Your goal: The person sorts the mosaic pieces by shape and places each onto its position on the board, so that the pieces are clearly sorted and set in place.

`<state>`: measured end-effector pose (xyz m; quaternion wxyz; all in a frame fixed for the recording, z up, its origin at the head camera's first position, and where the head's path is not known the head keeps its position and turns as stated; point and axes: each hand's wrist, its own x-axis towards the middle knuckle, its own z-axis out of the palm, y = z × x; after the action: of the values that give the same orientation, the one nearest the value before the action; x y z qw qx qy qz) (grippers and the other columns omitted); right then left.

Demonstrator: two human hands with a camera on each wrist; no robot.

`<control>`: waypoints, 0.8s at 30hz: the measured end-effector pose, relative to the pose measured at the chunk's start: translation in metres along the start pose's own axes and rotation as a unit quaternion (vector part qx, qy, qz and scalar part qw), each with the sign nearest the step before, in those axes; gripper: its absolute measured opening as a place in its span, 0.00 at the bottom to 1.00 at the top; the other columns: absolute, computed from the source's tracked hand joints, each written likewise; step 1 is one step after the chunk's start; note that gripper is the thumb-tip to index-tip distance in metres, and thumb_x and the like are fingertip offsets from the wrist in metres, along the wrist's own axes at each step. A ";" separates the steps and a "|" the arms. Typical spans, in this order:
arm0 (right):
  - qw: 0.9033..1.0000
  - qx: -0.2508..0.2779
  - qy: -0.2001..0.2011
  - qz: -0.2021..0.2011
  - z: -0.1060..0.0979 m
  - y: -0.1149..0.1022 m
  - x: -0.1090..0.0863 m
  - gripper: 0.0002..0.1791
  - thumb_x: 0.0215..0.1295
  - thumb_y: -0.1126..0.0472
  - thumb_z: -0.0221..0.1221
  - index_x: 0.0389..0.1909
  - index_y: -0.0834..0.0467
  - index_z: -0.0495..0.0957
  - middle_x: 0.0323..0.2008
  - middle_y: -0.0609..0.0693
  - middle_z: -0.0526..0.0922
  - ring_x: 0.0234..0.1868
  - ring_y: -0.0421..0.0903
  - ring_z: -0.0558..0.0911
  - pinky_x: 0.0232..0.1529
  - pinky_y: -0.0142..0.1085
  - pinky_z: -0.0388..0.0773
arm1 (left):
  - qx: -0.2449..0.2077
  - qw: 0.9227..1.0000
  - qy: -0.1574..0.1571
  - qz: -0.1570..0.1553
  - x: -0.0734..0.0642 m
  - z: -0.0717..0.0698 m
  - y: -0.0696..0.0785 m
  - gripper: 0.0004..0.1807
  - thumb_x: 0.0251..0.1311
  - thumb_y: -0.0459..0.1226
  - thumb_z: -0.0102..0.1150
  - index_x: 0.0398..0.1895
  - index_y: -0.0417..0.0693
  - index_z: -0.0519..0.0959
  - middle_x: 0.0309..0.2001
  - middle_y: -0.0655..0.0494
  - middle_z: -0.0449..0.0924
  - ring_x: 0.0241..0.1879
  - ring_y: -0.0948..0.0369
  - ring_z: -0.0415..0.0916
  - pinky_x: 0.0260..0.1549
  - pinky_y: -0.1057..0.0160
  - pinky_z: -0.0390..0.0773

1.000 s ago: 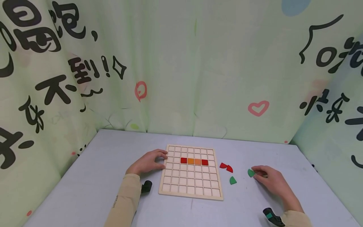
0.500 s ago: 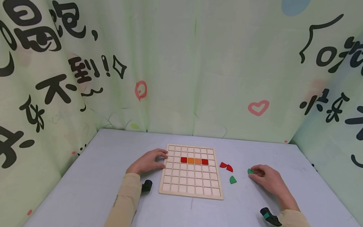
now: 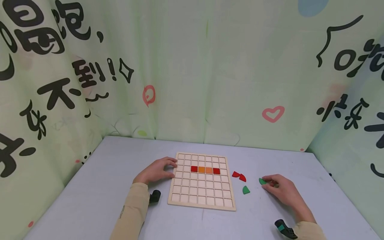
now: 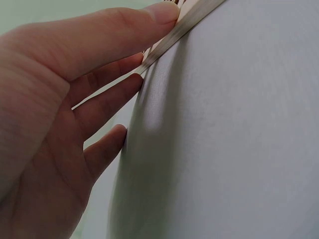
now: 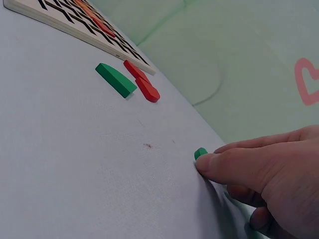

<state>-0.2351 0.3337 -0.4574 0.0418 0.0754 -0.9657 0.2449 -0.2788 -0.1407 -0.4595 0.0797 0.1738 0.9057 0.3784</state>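
In the head view, a wooden grid board (image 3: 193, 191) lies on the table with a row of red and orange squares (image 3: 205, 170) set in its upper part. My left hand (image 3: 157, 170) rests at the board's left edge; the left wrist view has its thumb (image 4: 162, 13) on the rim and the other fingers loosely extended. On the right, my right hand (image 3: 280, 187) pinches a green quarter-circle block (image 3: 262, 181) between thumb and fingertips, and the fingers cover part of it. Between that hand and the board lies a second green quarter-circle block (image 3: 246, 190).
Two red quarter-circle blocks (image 3: 239, 176) touch each other just right of the board, behind the loose green block. The pale table (image 3: 132, 146) ends at a printed curtain (image 3: 207, 83) at the back and both sides. Black wrist devices (image 3: 285, 229) sit under both forearms.
My right hand has shifted slightly left, drawing the green quarter-circle block a short way toward the board. My left hand and the board have stayed in place.
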 end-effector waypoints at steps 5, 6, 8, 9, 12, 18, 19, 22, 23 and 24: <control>1.000 -0.001 0.006 -0.019 0.002 0.000 -0.001 0.17 0.57 0.65 0.67 0.49 0.63 0.82 0.42 0.55 0.81 0.38 0.48 0.76 0.41 0.45 0.78 | -0.002 1.000 0.002 -0.002 0.000 0.000 0.000 0.18 0.54 0.35 0.70 0.49 0.46 0.82 0.63 0.56 0.72 0.68 0.53 0.63 0.67 0.52 0.64; 1.000 -0.002 0.005 -0.020 0.002 0.000 0.000 0.18 0.57 0.65 0.67 0.49 0.63 0.82 0.42 0.55 0.81 0.38 0.48 0.75 0.41 0.44 0.77 | -0.002 1.000 0.002 -0.002 0.000 0.000 0.000 0.18 0.54 0.34 0.70 0.49 0.46 0.82 0.63 0.56 0.72 0.68 0.53 0.63 0.67 0.52 0.64; 1.000 -0.005 0.005 -0.019 0.003 0.000 0.000 0.19 0.57 0.64 0.68 0.50 0.64 0.82 0.42 0.55 0.81 0.38 0.47 0.75 0.40 0.43 0.77 | -0.001 1.000 0.000 -0.001 0.000 0.000 0.000 0.18 0.55 0.35 0.70 0.49 0.46 0.82 0.64 0.56 0.72 0.68 0.53 0.63 0.68 0.53 0.63; 1.000 -0.005 0.005 -0.019 0.002 -0.001 0.000 0.19 0.57 0.63 0.68 0.50 0.64 0.82 0.42 0.55 0.81 0.38 0.47 0.75 0.39 0.43 0.77 | 0.001 1.000 0.000 0.002 0.000 0.000 0.000 0.18 0.55 0.35 0.70 0.49 0.46 0.82 0.64 0.55 0.72 0.68 0.52 0.63 0.67 0.52 0.63; 1.000 -0.004 0.004 -0.026 0.002 -0.001 0.000 0.18 0.57 0.64 0.68 0.50 0.63 0.82 0.42 0.54 0.81 0.38 0.47 0.76 0.39 0.42 0.77 | 0.001 1.000 -0.002 0.009 0.000 0.000 0.000 0.18 0.55 0.34 0.70 0.50 0.45 0.81 0.64 0.55 0.72 0.68 0.52 0.63 0.67 0.51 0.64; 0.999 0.014 0.015 -0.039 0.006 -0.012 -0.001 0.17 0.60 0.65 0.66 0.51 0.62 0.82 0.46 0.57 0.82 0.42 0.50 0.81 0.45 0.47 0.81 | 0.004 1.000 -0.003 0.001 0.000 0.000 0.001 0.18 0.55 0.35 0.70 0.50 0.46 0.81 0.64 0.56 0.71 0.68 0.53 0.63 0.68 0.52 0.63; 0.999 0.019 0.019 -0.041 0.007 -0.015 0.000 0.17 0.60 0.65 0.66 0.51 0.62 0.82 0.47 0.57 0.81 0.43 0.51 0.82 0.46 0.48 0.82 | 0.005 1.000 -0.002 0.002 0.000 0.000 0.001 0.18 0.55 0.35 0.70 0.50 0.45 0.81 0.64 0.55 0.72 0.68 0.52 0.63 0.68 0.52 0.63; 0.998 0.033 0.035 -0.046 0.009 -0.027 0.002 0.18 0.62 0.65 0.65 0.53 0.62 0.81 0.49 0.58 0.80 0.45 0.53 0.82 0.47 0.50 0.82 | 0.007 1.000 -0.001 0.004 0.000 0.000 0.000 0.17 0.55 0.34 0.70 0.49 0.45 0.82 0.64 0.55 0.72 0.68 0.52 0.63 0.67 0.52 0.63; 0.997 0.039 0.039 -0.048 0.010 -0.032 0.002 0.18 0.62 0.66 0.64 0.53 0.62 0.81 0.49 0.59 0.80 0.46 0.54 0.82 0.47 0.50 0.82 | 0.008 1.000 -0.001 0.004 0.000 0.000 0.000 0.17 0.55 0.35 0.70 0.49 0.46 0.82 0.64 0.55 0.72 0.68 0.52 0.63 0.67 0.52 0.63; 0.997 0.042 0.043 -0.050 0.012 -0.037 0.003 0.18 0.63 0.66 0.64 0.54 0.62 0.81 0.49 0.59 0.79 0.46 0.55 0.82 0.48 0.50 0.82 | 0.008 1.000 -0.002 0.004 0.000 0.000 0.000 0.17 0.55 0.35 0.70 0.49 0.46 0.82 0.64 0.55 0.72 0.68 0.52 0.63 0.67 0.52 0.63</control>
<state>-0.2323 0.2960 -0.4502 0.0924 0.1142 -0.9468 0.2862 -0.2784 -0.1410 -0.4593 0.0786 0.1786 0.9079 0.3710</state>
